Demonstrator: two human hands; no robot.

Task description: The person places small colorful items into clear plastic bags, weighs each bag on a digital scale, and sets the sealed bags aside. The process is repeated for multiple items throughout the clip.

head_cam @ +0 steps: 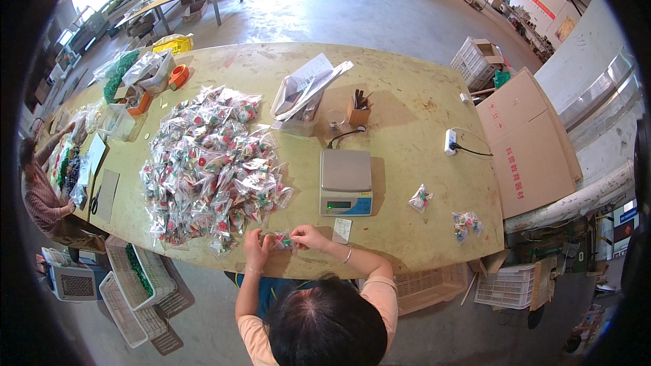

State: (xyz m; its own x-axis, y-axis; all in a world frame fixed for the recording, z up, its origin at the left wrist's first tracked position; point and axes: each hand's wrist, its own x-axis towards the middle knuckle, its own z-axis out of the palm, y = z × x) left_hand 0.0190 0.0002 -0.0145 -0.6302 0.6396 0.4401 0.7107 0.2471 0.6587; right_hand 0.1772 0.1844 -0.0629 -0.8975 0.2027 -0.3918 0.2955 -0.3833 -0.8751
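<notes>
At the near edge of the table, a small clear plastic bag [281, 240] with red and green parts inside lies between my two hands. My left hand [257, 249] has its fingers at the bag's left end. At the right end, the thumb and fingertips of my right hand [308, 238] pinch the plastic. A large heap of similar filled bags [213, 162] spreads just beyond my left hand. Beyond my right hand stands a digital weighing scale [346, 170] with a bare metal pan. A small card with writing [342, 230] lies below the scale.
Two small groups of filled bags, one nearer [467, 225] and one farther [420, 198], lie at the right. A plastic bin of papers [300, 107] and a wooden pen holder [359, 108] stand behind the scale. A power strip [450, 142] feeds a cable. Another person [46, 193] works at far left.
</notes>
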